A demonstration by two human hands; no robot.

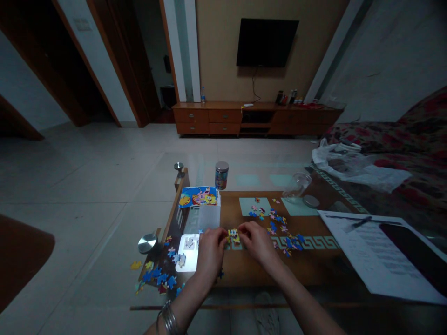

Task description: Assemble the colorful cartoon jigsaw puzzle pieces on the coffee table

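Observation:
Over the glass-topped coffee table (240, 274), my left hand (211, 249) and my right hand (257, 239) face each other. Between their fingertips is a small cluster of yellow jigsaw puzzle pieces (233, 235); my left hand pinches its left side and my right hand its right side. Blue puzzle pieces (162, 278) lie scattered at the table's left corner, with others on a bright white rectangle (188, 260) partly behind my left hand. More loose puzzle pieces (295, 242) spread to the right of my right hand. A cartoon picture sheet (199, 197) lies beyond my left hand.
A printed tin (221, 176) stands toward the back. At right are a clear plastic jar (298, 184), a round lid (311, 201), a plastic bag (352, 163), papers (359, 246), a pen (361, 222) and a dark phone-like slab (415, 256). Metal table knobs (147, 243) rise at left.

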